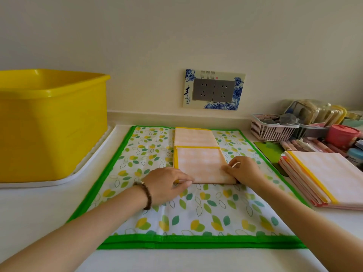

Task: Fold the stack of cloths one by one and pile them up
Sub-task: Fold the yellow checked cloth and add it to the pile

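Head view showed the left hand and right hand pinching near corners of the cloth, twelve o'clock on the mat; pile at three o'clock. Uneven pulling might skew the fold.

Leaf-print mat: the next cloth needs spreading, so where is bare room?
Bare: the near half of the leaf-print mat, from the left hand and right hand to its green front edge; its left strip, between the peach cloth and yellow tub. Crowded: the mat's right, with cloth pile and basket.
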